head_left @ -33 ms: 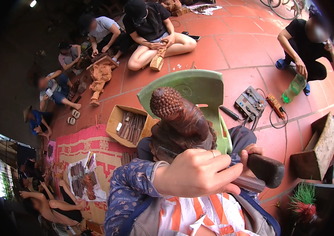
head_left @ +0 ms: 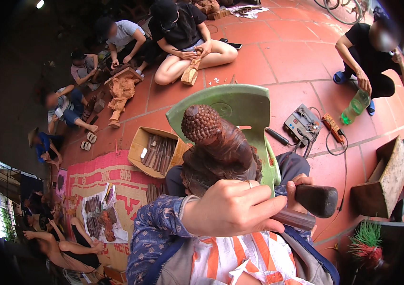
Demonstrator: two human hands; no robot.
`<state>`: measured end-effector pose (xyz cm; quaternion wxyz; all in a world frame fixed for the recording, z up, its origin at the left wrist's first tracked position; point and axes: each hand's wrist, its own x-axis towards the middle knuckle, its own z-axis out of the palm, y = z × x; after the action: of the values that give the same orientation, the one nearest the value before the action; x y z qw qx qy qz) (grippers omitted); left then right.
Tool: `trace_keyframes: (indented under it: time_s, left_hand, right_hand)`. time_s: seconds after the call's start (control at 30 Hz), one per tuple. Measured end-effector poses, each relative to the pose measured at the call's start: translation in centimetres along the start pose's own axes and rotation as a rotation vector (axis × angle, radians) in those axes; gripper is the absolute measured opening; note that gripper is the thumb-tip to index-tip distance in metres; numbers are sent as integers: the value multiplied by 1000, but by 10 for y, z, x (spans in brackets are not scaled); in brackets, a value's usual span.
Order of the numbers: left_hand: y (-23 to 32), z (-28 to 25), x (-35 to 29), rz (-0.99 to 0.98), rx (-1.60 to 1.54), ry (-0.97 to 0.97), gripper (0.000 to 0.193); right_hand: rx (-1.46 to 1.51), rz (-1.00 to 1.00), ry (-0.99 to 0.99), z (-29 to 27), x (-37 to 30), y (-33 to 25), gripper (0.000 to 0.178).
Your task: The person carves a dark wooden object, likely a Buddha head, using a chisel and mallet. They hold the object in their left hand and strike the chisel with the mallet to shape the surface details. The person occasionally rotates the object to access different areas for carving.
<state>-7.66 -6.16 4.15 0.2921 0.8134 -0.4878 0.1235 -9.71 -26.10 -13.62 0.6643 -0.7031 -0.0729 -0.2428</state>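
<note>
A dark brown carved wooden statue (head_left: 223, 149) with a knobbed head leans against a green plastic chair (head_left: 252, 99) in front of me, between my knees. My left hand (head_left: 235, 206) is closed round a chisel (head_left: 299, 220) close to the statue's base; its wooden handle end sticks out to the right, and its cutting edge is hidden. My right hand (head_left: 299, 187), partly behind the left, grips a dark wooden mallet (head_left: 318, 200). The mallet's head is just above the chisel's handle end; whether they touch I cannot tell.
A cardboard box (head_left: 137, 164) of chisels sits left of the statue, near more tools on newspaper (head_left: 116, 216). On the right are a grey control box (head_left: 301, 123) with cables, an orange power strip (head_left: 333, 127) and a wooden box (head_left: 382, 180). Several people sit around, some holding carvings.
The mallet has shifted slightly left and up with my right hand. My left hand and the chisel have moved a little left. The statue stays put.
</note>
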Motion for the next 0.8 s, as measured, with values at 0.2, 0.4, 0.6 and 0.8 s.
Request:
trace_keyframes:
  time_s: [0.2, 0.4, 0.6, 0.8]
  left_hand:
    - [-19, -4, -70, -423, -175, 83, 40]
    - [-26, -5, -128, -755, -239, 256, 28]
    - [-44, 4, -158, -779, -88, 350, 26]
    - [-57, 12, -179, -928, -178, 294, 24]
  right_hand:
    - [-37, 496, -168, 11, -2, 6, 21]
    - [-186, 476, -269, 14, -24, 50, 51]
    - [-352, 503, -245, 27, -40, 68, 67]
    - [-611, 321, -257, 30, -55, 92, 67]
